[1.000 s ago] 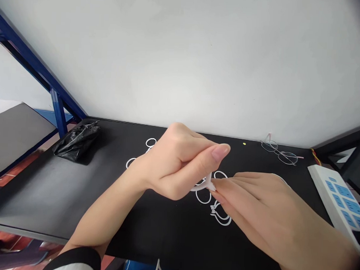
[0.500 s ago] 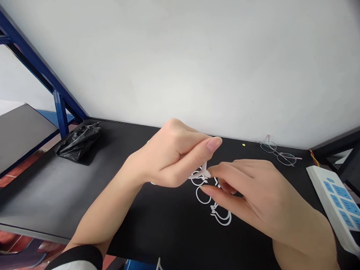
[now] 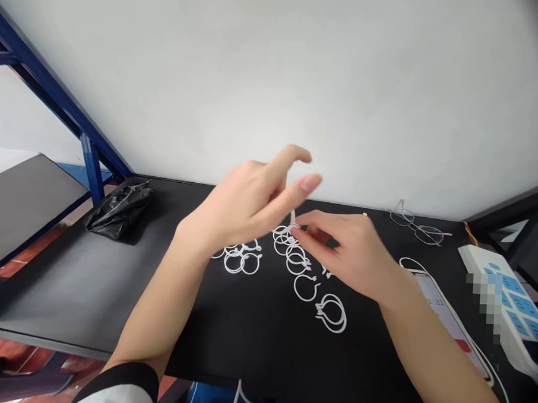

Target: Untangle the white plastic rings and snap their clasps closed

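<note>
The left hand (image 3: 246,200) is raised above the black tabletop (image 3: 262,353) with thumb and index finger spread apart, gripping nothing between them; its remaining fingers are largely hidden. The right hand (image 3: 354,247) pinches a white plastic snap ring (image 3: 293,217) between thumb and index finger, just below the left thumb, the rest of the ring being obscured. Further white open-ended rings (image 3: 297,263) lie below the pinched ring in an overlapping row toward the near edge, a second ring cluster (image 3: 242,261) lies to their left, and a smartphone (image 3: 446,328) lies beside the right forearm.
</note>
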Available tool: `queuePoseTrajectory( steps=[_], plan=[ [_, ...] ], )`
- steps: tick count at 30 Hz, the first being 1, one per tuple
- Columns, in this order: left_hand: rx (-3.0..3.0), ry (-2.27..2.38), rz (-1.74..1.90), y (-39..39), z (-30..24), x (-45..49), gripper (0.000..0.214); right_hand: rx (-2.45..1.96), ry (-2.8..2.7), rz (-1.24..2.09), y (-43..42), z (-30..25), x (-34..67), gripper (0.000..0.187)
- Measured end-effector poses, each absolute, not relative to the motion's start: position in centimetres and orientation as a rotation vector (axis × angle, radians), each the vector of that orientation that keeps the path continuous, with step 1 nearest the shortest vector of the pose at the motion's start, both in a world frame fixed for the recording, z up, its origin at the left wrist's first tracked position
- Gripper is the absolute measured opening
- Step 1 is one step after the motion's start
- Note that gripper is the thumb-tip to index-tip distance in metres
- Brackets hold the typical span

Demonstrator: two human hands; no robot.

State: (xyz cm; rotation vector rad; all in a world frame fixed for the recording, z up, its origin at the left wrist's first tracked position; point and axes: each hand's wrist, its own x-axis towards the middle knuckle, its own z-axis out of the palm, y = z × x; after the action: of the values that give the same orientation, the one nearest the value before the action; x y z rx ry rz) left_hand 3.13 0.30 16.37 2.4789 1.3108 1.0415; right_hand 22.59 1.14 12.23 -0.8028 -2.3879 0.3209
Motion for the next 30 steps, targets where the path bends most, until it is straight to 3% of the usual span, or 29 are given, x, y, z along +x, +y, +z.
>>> queuePoseTrajectory(
  steps=[6, 13, 19, 30],
  plan=[
    [2.477, 1.663, 1.129, 1.9, 15.9, 1.5, 0.038, -0.979, -2.796, 0.284, 2.7, 7.4, 18.9, 0.027],
    [2.525, 1.639, 1.043, 1.9, 15.7, 1.5, 0.029, -0.880, -3.034, 0.328, 1.4, 4.5, 16.9, 0.025],
    [2.571, 1.553, 1.014, 2.1, 15.3, 1.7, 0.026, -0.914, -2.978, 0.337, 1.6, 4.3, 16.9, 0.021],
    [2.598, 1.527, 0.936, 2.0, 15.3, 2.3, 0.023, -1.413, -2.554, 0.435, 7.3, 5.9, 20.9, 0.019]
  ],
)
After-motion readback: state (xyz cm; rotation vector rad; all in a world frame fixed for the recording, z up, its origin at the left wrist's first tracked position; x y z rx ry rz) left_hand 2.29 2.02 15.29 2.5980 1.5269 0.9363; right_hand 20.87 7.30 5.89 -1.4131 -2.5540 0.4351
